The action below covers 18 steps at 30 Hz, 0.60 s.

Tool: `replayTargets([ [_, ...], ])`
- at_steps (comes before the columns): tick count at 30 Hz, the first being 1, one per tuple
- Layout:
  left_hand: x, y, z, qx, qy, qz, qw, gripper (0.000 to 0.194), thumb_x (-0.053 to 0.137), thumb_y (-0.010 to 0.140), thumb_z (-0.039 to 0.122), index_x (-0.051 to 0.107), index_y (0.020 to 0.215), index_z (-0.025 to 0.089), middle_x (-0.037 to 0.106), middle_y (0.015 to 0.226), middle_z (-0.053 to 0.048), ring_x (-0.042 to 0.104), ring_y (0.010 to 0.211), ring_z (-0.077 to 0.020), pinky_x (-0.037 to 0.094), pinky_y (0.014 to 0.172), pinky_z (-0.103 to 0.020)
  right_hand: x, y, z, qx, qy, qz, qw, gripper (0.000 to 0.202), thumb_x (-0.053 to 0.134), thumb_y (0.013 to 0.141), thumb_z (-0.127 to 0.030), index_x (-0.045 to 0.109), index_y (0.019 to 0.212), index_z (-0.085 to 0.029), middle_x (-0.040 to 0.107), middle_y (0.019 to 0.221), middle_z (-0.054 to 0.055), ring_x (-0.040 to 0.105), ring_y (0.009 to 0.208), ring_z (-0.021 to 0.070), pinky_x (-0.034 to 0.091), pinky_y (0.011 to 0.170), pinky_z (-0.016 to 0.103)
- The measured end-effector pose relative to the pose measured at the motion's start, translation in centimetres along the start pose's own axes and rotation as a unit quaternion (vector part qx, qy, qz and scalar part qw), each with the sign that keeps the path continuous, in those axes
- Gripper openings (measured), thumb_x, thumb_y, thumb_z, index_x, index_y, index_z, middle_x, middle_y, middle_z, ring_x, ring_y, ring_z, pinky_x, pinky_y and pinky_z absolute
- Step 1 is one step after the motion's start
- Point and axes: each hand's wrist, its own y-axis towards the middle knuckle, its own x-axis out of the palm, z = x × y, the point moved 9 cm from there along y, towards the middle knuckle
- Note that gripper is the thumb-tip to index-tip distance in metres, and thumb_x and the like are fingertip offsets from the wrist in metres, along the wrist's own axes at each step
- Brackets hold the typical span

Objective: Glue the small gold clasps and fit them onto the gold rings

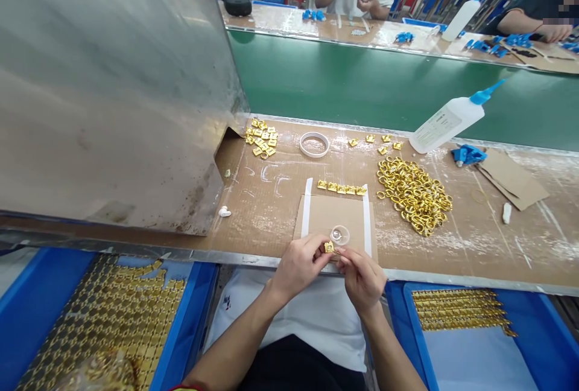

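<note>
My left hand pinches a small gold square piece with a dark centre between thumb and fingertips. Close beside it, my right hand has its fingers closed on a thin stick-like tool, whose tip points at the gold piece; most of it is hidden. Just beyond both hands, a small clear round dish rests on a cardboard pad held by white tape strips. A row of several gold square pieces lies along the pad's far edge.
Gold rings are heaped right of the pad, near a white squeeze bottle. More gold squares and a tape roll lie behind. A metal panel blocks the left. Blue trays flank my lap; co-workers sit across the green belt.
</note>
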Motion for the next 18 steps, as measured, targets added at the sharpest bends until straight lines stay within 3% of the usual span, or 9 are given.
replayTargets([
  [11,0.11,-0.17,-0.29,-0.005,-0.002,0.002,1.000,0.006,0.064,0.094,0.020,0.068,0.099,0.020,0.073,0.081,-0.001,0.067,0.067,-0.0151,0.053,0.065,-0.025,0.00,-0.02,0.10,0.007,-0.017,0.006,1.000,0.022,0.052,0.104,-0.015,0.072,0.108,-0.021,0.076,0.084,0.007,0.067,0.053,0.0123,0.059,0.050,0.021],
  [18,0.00,-0.11,-0.06,0.006,-0.004,0.003,1.000,0.006,0.066,0.093,0.018,0.067,0.099,0.018,0.073,0.081,-0.002,0.067,0.067,-0.0156,0.052,0.065,-0.024,0.15,-0.04,-0.02,-0.003,-0.017,0.003,1.000,0.021,0.052,0.105,-0.015,0.071,0.110,-0.021,0.077,0.088,0.008,0.071,0.060,0.0137,0.060,0.054,0.022],
])
